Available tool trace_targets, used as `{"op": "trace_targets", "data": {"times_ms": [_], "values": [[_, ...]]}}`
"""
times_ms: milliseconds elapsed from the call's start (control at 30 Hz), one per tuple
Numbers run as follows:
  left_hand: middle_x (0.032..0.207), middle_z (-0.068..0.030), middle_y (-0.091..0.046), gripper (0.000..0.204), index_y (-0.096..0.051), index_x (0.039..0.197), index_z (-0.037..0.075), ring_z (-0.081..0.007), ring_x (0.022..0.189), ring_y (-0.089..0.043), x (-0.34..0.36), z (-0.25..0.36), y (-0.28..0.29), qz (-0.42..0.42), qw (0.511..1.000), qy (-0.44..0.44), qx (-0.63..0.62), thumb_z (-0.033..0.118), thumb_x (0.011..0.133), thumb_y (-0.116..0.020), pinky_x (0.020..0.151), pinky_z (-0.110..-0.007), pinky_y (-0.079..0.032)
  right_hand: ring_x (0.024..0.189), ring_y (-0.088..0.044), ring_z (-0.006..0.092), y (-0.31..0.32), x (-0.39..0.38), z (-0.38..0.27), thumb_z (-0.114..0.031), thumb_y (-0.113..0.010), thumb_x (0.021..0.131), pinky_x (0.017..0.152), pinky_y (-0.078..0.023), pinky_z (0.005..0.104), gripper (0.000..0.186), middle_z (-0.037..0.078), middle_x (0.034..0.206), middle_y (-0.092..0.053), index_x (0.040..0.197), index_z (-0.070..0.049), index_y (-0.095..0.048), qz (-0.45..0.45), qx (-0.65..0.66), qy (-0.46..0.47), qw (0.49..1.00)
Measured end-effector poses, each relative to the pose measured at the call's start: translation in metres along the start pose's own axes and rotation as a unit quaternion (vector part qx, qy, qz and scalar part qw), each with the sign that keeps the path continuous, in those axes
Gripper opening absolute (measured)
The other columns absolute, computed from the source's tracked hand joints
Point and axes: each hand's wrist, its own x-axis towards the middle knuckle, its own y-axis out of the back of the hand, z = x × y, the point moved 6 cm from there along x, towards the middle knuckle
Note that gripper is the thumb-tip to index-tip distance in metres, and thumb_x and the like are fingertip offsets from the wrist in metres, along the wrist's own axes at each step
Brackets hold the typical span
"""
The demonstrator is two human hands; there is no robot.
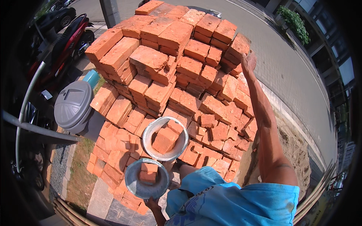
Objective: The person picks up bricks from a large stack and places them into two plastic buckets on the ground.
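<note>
Sunlit grey paved street (290,71), lying beyond the right hand (249,62); grey lidded plastic bin (73,105), well out to the left of the left hand (152,203). Stepped stack of orange-red clay bricks (175,34): ahead of the left hand, rising to the right. Left hand: closed on the near rim of a round grey basin (134,174), red brick pieces (148,177) inside. Right hand: outstretched, against the end of a rough orange-red brick (240,46) on the stack; gripping or merely touching, I cannot tell. Second round basin, pale grey (180,145): just ahead of the first, bricks (165,140) within. Progress, by my judgement: both basins part-loaded, most bricks left stacked. Obscured: right fingertips, second basin's support; dark vehicles at far left, indistinct.
</note>
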Motion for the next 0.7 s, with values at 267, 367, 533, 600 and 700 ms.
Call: {"op": "trace_targets", "data": {"times_ms": [267,367,533,600,700], "values": [[0.129,-0.0222,-0.047,0.055,-0.04,0.131,0.007,-0.0443,0.112,-0.055,0.011,-0.007,0.011,0.018,1.0,-0.007,0.002,-0.003,0.078,-0.05,0.08,-0.055,-0.057,0.054,-0.053,0.0222,-0.057,0.047,0.047,-0.042,-0.066,0.084,0.05,-0.051,0.0412,0.04,0.006,0.067,-0.05,0.078,-0.003,-0.06,-0.267,0.207,-0.235,0.911],[0.128,-0.0221,-0.047,0.054,-0.04,0.13,0.006,-0.0446,0.112,-0.055,0.008,-0.004,0.006,0.026,1.0,0.005,0.011,-0.003,0.078,-0.05,0.08,-0.054,-0.057,0.046,-0.05,0.0202,-0.065,0.069,0.06,-0.044,-0.064,0.085,0.044,-0.047,0.0376,0.046,0.005,0.058,-0.051,0.07,-0.001,-0.061,-0.229,0.129,-0.19,0.946],[0.129,-0.0222,-0.046,0.054,-0.04,0.131,0.006,-0.0447,0.112,-0.054,0.004,0.0,0.002,0.01,1.0,-0.003,0.004,-0.004,0.078,-0.051,0.081,-0.054,-0.057,0.091,-0.066,0.041,-0.061,0.094,0.058,-0.043,-0.062,0.083,0.079,-0.05,0.0498,0.046,0.023,0.094,-0.068,0.09,0.002,-0.064,-0.17,-0.05,-0.133,0.975],[0.129,-0.0223,-0.046,0.054,-0.04,0.131,0.006,-0.0448,0.112,-0.054,0.0,0.0,0.003,0.018,1.0,-0.005,0.0,-0.004,0.079,-0.051,0.082,-0.054,-0.056,0.1,-0.063,0.0449,-0.053,0.098,0.05,-0.045,-0.061,0.083,0.084,-0.049,0.0515,0.052,0.026,0.105,-0.066,0.102,0.004,-0.061,-0.091,-0.096,-0.068,0.989],[0.129,-0.0225,-0.046,0.053,-0.041,0.131,0.006,-0.0451,0.113,-0.054,0.0,0.0,0.003,0.025,1.0,-0.004,0.006,-0.004,0.08,-0.051,0.082,-0.054,-0.056,0.105,-0.058,0.0464,-0.055,0.111,0.047,-0.048,-0.055,0.086,0.086,-0.047,0.0535,0.056,0.029,0.112,-0.062,0.113,0.002,-0.056,-0.104,-0.123,0.039,0.986]]}}
